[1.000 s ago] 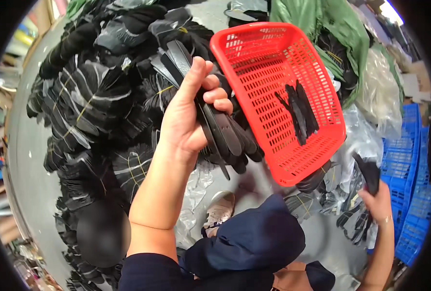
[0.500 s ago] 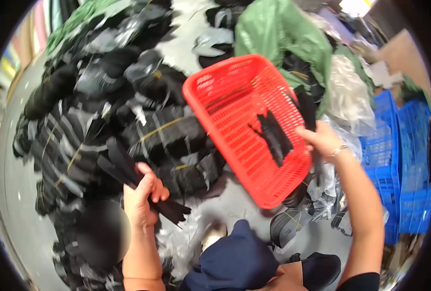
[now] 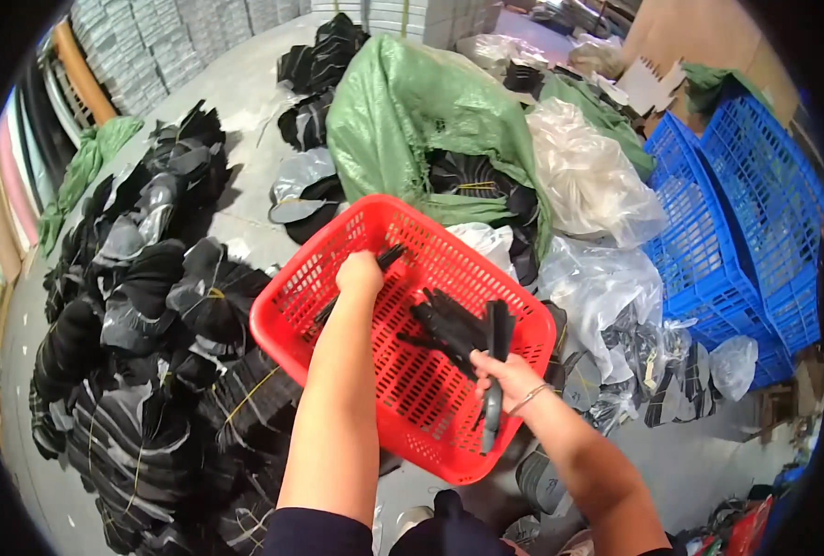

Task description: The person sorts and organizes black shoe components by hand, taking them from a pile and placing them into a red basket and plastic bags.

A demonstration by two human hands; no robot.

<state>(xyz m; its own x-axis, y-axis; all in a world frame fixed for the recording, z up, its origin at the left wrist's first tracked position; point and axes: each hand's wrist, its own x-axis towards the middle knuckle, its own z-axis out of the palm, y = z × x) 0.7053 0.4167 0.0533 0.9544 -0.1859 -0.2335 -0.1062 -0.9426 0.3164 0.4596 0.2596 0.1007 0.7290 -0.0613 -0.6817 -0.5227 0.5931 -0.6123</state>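
A red plastic basket [image 3: 275, 324] with slotted walls lies in front of me, tilted in view. My left hand [image 3: 360, 276] is inside its far left part, closed around a bundle of black strips [image 3: 391, 257] whose ends show on both sides of the fist. My right hand [image 3: 506, 375], with a bracelet at the wrist, is over the right side. It grips another bundle of flat black strips [image 3: 499, 326], held upright, with the lower ends hanging below the fingers. Between the hands, a loose pile of black strips [image 3: 444, 320] rests on the basket floor.
Tied bundles of black and grey cut pieces [image 3: 134, 435] cover the floor at left. Beyond the basket slumps a green woven sack [image 3: 384, 120] holding more. Clear plastic bags [image 3: 606, 278] and blue crates [image 3: 708, 241] stand at right; fabric rolls [image 3: 83, 74] lean far left.
My left hand, with its black strips, has gone from left of the basket to inside it. My right hand has come from the basket's far right rim to over its inside. The view has swung up.
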